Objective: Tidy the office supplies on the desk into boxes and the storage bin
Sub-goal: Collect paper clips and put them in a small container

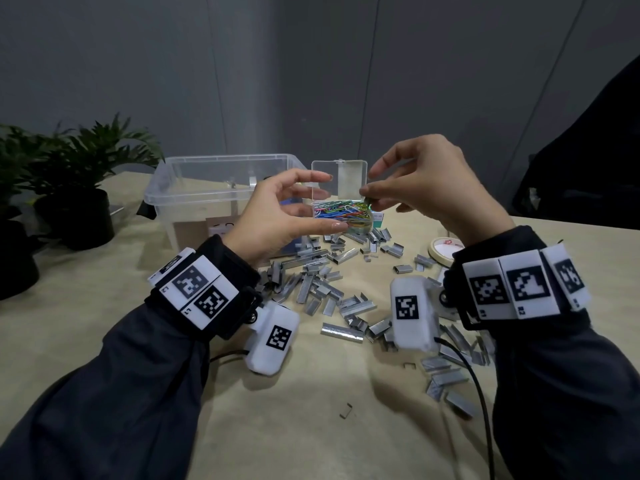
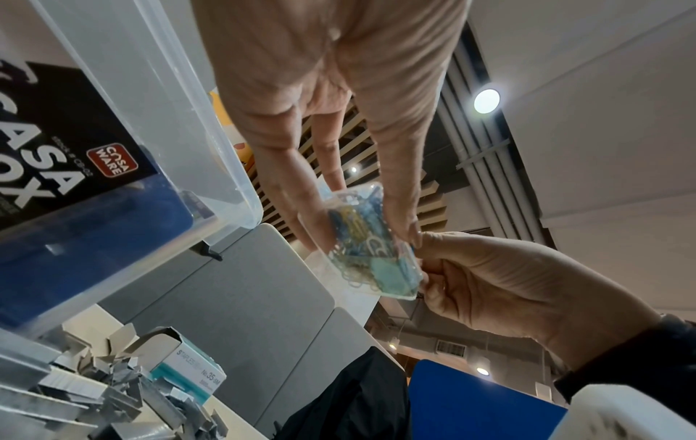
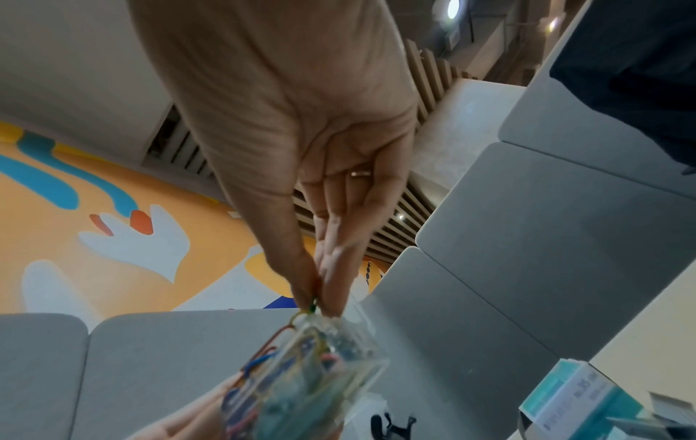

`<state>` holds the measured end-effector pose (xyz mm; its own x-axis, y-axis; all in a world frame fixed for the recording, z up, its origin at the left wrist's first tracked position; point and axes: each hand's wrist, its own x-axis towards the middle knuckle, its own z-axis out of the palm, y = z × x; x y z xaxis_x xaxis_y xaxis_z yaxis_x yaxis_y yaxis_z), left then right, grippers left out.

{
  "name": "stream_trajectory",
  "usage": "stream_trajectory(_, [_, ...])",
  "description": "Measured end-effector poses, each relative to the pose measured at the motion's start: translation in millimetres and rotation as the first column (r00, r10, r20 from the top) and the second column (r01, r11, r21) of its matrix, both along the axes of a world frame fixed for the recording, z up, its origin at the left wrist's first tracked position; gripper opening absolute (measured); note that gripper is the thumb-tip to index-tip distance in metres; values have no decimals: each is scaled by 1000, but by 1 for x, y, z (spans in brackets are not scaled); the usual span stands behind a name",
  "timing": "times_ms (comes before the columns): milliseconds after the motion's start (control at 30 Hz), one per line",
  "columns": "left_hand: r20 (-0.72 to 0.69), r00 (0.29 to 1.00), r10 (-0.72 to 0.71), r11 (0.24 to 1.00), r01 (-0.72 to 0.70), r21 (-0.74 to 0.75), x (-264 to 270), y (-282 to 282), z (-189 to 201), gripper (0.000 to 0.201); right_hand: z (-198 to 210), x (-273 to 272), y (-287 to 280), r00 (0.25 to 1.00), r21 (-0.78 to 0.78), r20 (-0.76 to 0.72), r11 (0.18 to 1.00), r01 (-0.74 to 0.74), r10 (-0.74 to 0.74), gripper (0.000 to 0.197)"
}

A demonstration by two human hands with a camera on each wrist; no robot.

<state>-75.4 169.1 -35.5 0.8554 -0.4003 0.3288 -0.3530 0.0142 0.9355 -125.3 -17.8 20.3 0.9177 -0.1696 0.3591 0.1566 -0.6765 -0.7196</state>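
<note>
I hold a small clear box [image 1: 341, 216] of coloured paper clips above the desk, with its lid [image 1: 341, 176] standing open. My left hand [image 1: 330, 201] grips it, thumb under the base and fingers on the lid's left edge. From below the box [image 2: 371, 244] sits between the left hand's [image 2: 357, 229] thumb and fingers. My right hand [image 1: 370, 188] pinches a green paper clip [image 3: 312, 305] at the box's [image 3: 312, 372] right top corner. The clear storage bin [image 1: 225, 157] stands behind the hands.
Loose staple strips [image 1: 322, 285] lie scattered over the desk below my hands. An open staples carton [image 2: 192, 369] stands behind the pile, a tape roll [image 1: 441, 251] to the right. Potted plants [image 1: 79, 174] stand at the left, a dark chair [image 1: 588, 168] at the right.
</note>
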Motion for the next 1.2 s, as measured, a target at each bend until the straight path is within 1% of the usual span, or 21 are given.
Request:
stream_trajectory(100, [-2,1000,-5,1000,5,4,0,0,0,70,-2,1,1,1000,10,2,1000,-26,26,16])
stream_trajectory(233, [0,1000,-4,1000,4,2,0,0,-1,71,-3,5,-2,997,11,71,1000,-11,10,10])
stream_trajectory(367, [-1,1000,-12,1000,12,16,0,0,-1,71,-4,8,-4,993,15,118,1000,-6,5,9])
stream_trajectory(567, [-16,999,-51,999,51,11,-3,-1,0,71,-2,8,0,972,32,214,994,-103,94,9])
stream_trajectory(700, [-21,996,-84,996,84,25,-6,-1,1,70,-1,7,4,950,-7,276,989,-151,147,10])
stream_trajectory(833, [-30,995,-93,996,93,4,-7,-1,3,72,1,5,1,945,-99,283,985,-142,165,12])
stream_trajectory(1000, [-21,995,-95,995,95,15,-9,-1,3,71,-2,6,2,929,-100,292,973,-206,227,11])
stream_trajectory(1100, [-6,997,-82,997,82,8,-9,-1,4,70,-5,9,4,937,-166,250,964,-206,243,11])
stream_trajectory(1200, [3,997,-73,997,73,-2,-7,0,4,70,-5,10,-1,955,-233,198,957,-173,221,8])
